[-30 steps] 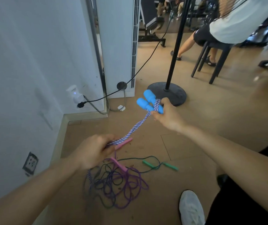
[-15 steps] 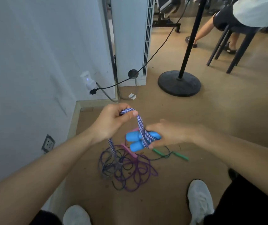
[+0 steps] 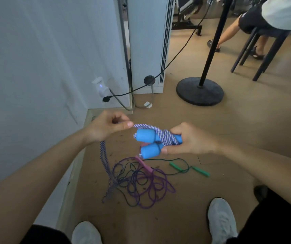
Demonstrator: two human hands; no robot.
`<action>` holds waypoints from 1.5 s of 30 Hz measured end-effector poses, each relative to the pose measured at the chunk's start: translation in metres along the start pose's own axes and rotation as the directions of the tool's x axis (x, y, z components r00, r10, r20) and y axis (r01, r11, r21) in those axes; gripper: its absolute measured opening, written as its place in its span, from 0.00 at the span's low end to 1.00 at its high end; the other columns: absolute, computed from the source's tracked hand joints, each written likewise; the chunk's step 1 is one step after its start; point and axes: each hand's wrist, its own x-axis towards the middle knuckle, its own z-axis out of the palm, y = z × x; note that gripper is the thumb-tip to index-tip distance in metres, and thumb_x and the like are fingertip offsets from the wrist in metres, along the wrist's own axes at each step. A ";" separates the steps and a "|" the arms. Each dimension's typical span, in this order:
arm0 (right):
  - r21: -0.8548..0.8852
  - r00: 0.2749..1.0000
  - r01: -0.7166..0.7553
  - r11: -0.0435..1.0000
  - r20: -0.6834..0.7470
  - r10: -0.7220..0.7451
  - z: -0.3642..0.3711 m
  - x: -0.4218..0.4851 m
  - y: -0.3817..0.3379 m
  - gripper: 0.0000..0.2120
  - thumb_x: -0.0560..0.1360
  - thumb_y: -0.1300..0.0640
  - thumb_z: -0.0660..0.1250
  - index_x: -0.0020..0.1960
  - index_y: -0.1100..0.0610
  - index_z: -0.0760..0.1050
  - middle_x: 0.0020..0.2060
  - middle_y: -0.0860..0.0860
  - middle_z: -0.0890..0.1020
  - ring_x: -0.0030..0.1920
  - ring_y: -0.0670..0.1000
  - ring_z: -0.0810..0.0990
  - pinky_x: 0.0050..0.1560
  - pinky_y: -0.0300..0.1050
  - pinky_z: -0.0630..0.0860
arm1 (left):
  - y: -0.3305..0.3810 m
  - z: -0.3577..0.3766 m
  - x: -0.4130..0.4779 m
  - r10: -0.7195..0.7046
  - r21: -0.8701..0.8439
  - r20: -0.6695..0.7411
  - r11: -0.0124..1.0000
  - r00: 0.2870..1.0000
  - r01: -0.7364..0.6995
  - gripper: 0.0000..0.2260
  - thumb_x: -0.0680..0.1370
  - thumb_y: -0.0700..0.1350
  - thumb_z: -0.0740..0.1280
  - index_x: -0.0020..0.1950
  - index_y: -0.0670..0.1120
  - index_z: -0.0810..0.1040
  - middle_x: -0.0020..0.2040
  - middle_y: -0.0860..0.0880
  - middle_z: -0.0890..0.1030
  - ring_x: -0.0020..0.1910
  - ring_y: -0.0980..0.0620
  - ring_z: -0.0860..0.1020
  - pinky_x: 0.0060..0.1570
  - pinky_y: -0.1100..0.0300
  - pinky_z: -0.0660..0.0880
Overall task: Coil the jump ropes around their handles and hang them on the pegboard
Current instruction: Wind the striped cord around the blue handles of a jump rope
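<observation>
Coiling of rope 1. The right hand [image 3: 192,140] is clamped around 2 blue handles [image 3: 145,135] held side by side, with several turns of the braided rope [image 3: 165,138] lying just beyond its fingertips. The left hand [image 3: 106,128], beside the handles, pinches the rope's free run. Below this pinch the slack drops to the floor [image 3: 229,131], against the tangle of purple and green ropes [image 3: 151,189]. Risks: slack snagging the tangle would drag it upward, and lost tension would let turns slide off the handle ends. The pegboard is not in view.
</observation>
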 end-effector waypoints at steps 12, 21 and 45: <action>0.685 0.857 -0.212 0.696 -0.211 0.469 -0.035 0.008 0.017 0.10 0.78 0.46 0.66 0.49 0.53 0.75 0.26 0.52 0.71 0.22 0.47 0.57 0.26 0.38 0.50 | -0.029 -0.013 -0.002 -0.113 -0.215 -0.115 0.973 0.987 0.086 0.06 0.81 0.42 0.67 0.56 0.41 0.78 0.37 0.57 0.79 0.27 0.51 0.71 0.26 0.64 0.68; 0.642 0.722 -0.242 0.727 -0.382 0.577 -0.033 0.021 0.034 0.08 0.78 0.48 0.66 0.46 0.51 0.72 0.32 0.53 0.75 0.20 0.45 0.65 0.21 0.36 0.57 | -0.010 0.033 -0.011 0.110 0.285 0.206 0.944 0.972 -0.167 0.06 0.78 0.51 0.71 0.42 0.60 0.78 0.33 0.59 0.75 0.33 0.58 0.70 0.38 0.57 0.70; -0.126 0.994 -0.110 0.986 -0.030 0.107 0.013 0.008 0.002 0.30 0.68 0.39 0.75 0.26 0.57 0.64 0.21 0.48 0.61 0.24 0.48 0.59 0.29 0.46 0.55 | 0.030 0.028 0.003 0.202 0.253 -0.219 0.957 0.955 -0.144 0.08 0.74 0.56 0.75 0.51 0.59 0.81 0.47 0.59 0.77 0.48 0.57 0.77 0.52 0.54 0.77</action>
